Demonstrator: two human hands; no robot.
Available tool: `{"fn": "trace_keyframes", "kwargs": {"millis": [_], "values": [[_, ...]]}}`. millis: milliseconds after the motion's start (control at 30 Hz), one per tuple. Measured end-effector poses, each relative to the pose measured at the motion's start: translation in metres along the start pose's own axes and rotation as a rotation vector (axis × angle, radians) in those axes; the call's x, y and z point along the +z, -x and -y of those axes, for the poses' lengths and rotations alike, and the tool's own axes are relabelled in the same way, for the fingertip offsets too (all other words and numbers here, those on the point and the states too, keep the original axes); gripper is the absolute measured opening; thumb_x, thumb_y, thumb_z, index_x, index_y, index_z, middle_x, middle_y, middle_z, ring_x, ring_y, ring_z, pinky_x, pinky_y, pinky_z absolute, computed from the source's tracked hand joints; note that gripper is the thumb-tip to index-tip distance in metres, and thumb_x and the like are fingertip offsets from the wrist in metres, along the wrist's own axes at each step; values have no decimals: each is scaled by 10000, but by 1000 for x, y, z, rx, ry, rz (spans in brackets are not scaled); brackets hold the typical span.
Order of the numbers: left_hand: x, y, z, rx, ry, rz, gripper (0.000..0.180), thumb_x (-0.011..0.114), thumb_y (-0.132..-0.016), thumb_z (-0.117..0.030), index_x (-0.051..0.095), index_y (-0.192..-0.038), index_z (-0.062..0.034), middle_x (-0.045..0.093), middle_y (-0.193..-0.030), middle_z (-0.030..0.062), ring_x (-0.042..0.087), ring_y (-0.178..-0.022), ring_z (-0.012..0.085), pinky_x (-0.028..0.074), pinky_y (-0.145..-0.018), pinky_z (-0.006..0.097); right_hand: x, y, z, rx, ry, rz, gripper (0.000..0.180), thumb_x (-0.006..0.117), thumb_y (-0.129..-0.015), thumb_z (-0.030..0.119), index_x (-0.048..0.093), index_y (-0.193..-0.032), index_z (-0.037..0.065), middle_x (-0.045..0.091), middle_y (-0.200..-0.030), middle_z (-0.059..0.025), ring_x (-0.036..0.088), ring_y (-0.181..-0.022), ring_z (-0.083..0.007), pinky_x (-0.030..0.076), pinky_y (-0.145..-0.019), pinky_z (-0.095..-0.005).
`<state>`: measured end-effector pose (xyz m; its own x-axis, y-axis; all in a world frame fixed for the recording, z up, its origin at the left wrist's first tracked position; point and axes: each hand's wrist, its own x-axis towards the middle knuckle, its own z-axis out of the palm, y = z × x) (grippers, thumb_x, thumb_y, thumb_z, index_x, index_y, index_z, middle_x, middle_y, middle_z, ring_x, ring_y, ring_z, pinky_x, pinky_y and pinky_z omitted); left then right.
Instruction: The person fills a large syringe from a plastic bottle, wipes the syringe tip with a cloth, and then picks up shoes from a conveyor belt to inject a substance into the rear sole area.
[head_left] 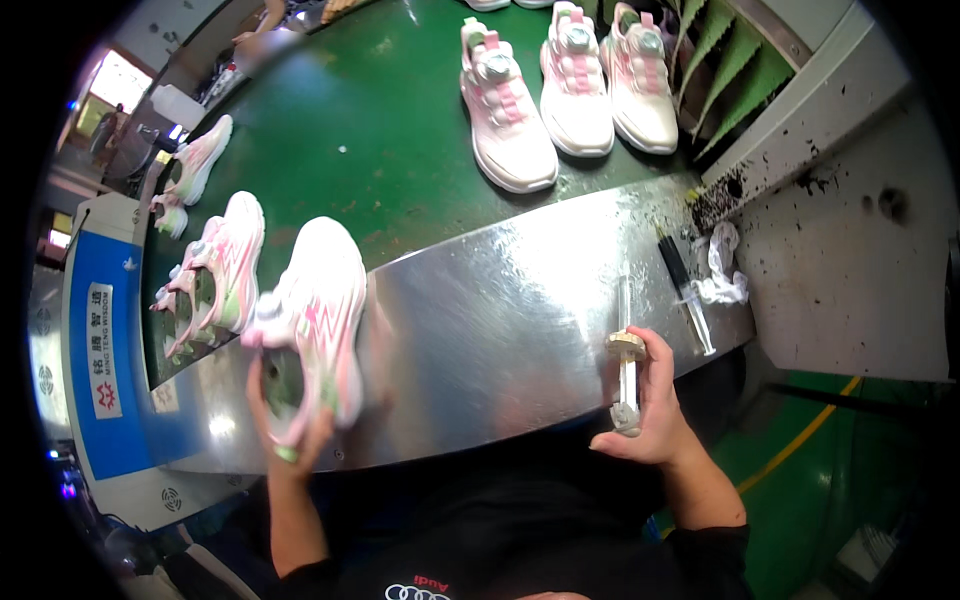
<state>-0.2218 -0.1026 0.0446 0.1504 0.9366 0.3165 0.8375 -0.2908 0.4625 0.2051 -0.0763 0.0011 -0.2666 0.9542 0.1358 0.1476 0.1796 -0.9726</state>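
At the left, my left hand (300,430) is closed round the heel end of a white and pink sneaker (325,290), whose toe points away from me. The sneaker is tilted on its side above the metal edge of the table, and its dark green inside shows at the opening. On the right, my right hand (655,410) grips a slim syringe-like tool (627,375) upright, with a yellowish round flange, a pale shaft and a grey lower end. A clear thin part rises above the flange. The exact kind of this tool is not plain.
Several matching sneakers (230,260) stand along the left, and more sneakers (575,90) at the back right of the green table (380,130). A black and clear syringe (683,285) lies beside crumpled white tissue (725,265). A grey machine housing (840,220) rises at right.
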Motion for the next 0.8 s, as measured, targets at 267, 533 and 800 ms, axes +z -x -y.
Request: {"fn": "trace_keyframes", "kwargs": {"millis": [267,533,800], "values": [[12,-25,25,-551,1055,-89,721,632,-761,-141,267,-1369,-14,428,-1230,108,482,-1140,239,466,-859,297,-12,21,10,57,-1,90,1157,837,-550,531,212,-1370,5,361,-1199,-121,413,-1010,-193,369,-869,-322],[51,-135,100,-644,715,330,470,563,-888,-321,437,-1189,17,560,-1008,90,569,-855,124,480,-781,273,-9,17,29,161,-49,101,1179,820,-619,445,104,-1423,-36,344,-1328,-178,370,-1230,-246,283,-1030,-356],[36,-135,-46,-308,1332,12,564,726,-738,-256,426,-1151,-17,580,-1003,90,588,-878,152,485,-804,286,-9,12,58,129,-426,199,1239,850,-517,501,155,-1391,-35,397,-1280,-154,437,-1024,-173,346,-863,-282]]}}
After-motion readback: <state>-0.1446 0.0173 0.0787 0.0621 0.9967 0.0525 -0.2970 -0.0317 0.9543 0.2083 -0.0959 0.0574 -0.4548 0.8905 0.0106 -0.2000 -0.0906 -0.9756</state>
